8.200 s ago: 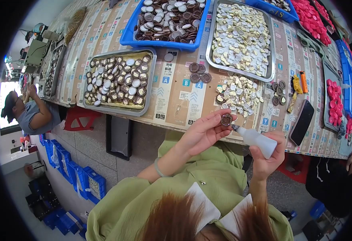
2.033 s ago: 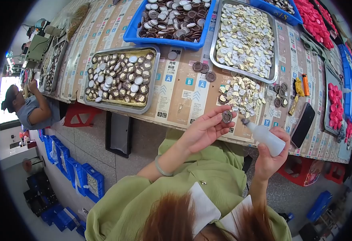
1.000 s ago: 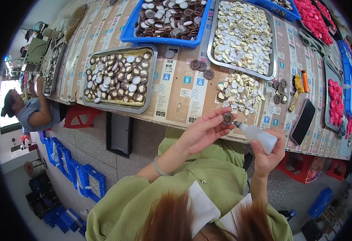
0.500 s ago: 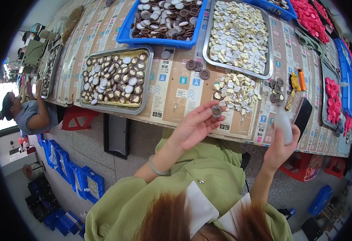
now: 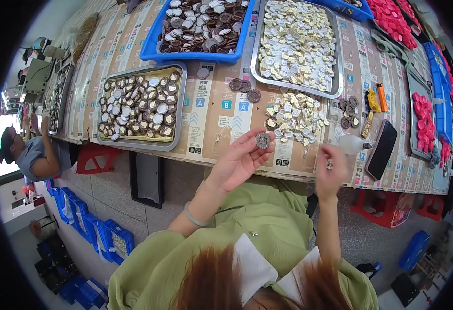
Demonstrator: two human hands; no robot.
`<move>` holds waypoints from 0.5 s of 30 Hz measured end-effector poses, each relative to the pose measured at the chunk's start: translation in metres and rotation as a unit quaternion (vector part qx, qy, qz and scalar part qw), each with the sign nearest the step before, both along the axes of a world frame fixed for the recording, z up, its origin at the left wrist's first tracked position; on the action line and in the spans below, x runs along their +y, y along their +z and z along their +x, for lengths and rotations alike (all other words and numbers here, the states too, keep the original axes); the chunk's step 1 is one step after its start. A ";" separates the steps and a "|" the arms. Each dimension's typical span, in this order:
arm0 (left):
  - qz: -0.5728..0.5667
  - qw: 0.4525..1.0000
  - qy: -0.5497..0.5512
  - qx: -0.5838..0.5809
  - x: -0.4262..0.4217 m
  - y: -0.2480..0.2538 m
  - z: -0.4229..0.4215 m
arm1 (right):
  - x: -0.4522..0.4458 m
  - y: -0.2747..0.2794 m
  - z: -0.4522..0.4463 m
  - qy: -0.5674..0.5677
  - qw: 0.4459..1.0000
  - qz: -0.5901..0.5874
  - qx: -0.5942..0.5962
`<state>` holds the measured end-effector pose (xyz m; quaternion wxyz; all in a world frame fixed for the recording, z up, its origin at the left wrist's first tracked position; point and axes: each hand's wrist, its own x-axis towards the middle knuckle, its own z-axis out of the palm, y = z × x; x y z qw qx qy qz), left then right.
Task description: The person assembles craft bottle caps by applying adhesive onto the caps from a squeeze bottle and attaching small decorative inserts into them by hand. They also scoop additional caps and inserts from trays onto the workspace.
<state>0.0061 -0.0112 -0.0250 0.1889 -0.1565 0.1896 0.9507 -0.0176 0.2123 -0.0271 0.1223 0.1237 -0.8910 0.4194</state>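
Note:
My left hand (image 5: 242,163) is closed on a brown round piece with a scalloped rim (image 5: 263,140), pinched between thumb and fingers above the table's front edge. My right hand (image 5: 332,170) is smeared by motion, and whether its fingers hold anything cannot be made out. Just right of it, a translucent white squeeze bottle (image 5: 351,143) with a dark tip lies on the table. Ahead of both hands spreads a loose pile of small cream and white pieces (image 5: 301,116). Several brown scalloped pieces (image 5: 349,111) sit to the pile's right, and others (image 5: 244,86) to its left.
A metal tray of finished-looking brown pieces (image 5: 177,137) stands left. Farther back are a blue bin (image 5: 185,58) and a metal tray of small pieces (image 5: 298,90). A phone (image 5: 381,150) and orange lighter-like item (image 5: 382,97) lie right. Another person (image 5: 38,152) sits far left.
The squeeze bottle has left my right hand and now lies on the table. My right hand has moved left toward the pile. My left hand still holds the brown piece.

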 end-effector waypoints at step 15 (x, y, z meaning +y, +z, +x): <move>0.023 1.000 -0.009 -0.011 0.004 -0.007 0.005 | -0.025 0.009 0.006 -0.010 0.992 -0.031 -0.123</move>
